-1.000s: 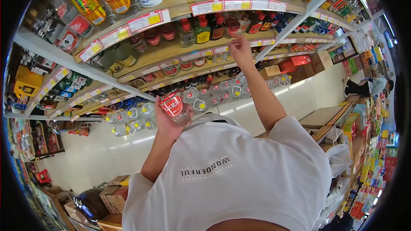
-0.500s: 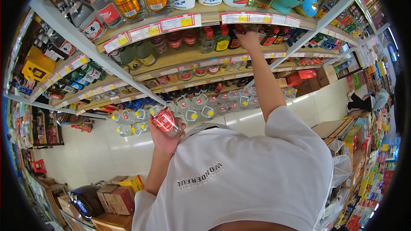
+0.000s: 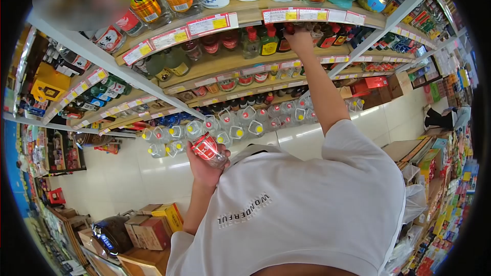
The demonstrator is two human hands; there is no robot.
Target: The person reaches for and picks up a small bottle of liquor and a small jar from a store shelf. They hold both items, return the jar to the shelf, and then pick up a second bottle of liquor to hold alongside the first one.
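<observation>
My left hand (image 3: 207, 168) is wrapped round a small glass liquor bottle (image 3: 210, 151) with a red lid and red label, held tilted in front of my chest. With my arm stretched out, my right hand (image 3: 300, 40) reaches under the price-tag edge of the upper shelf. Its fingers are closed at a red-capped bottle (image 3: 290, 28), whose body is mostly hidden by the hand and the shadow. Left of that hand stands a yellow-labelled bottle (image 3: 268, 46) with a red cap. To its right are several dark bottles with red caps (image 3: 328, 38).
Liquor bottles crowd the upper shelf (image 3: 250, 18) above my right hand. Several large clear jugs (image 3: 248, 115) stand on the floor below the shelving. Cardboard boxes (image 3: 148, 232) and a big dark jar (image 3: 110, 235) are behind me at left. Another person (image 3: 447, 118) is at far right.
The view has shifted slightly. My left hand still holds the small bottle, and my right hand remains among the bottles on the second shelf.
</observation>
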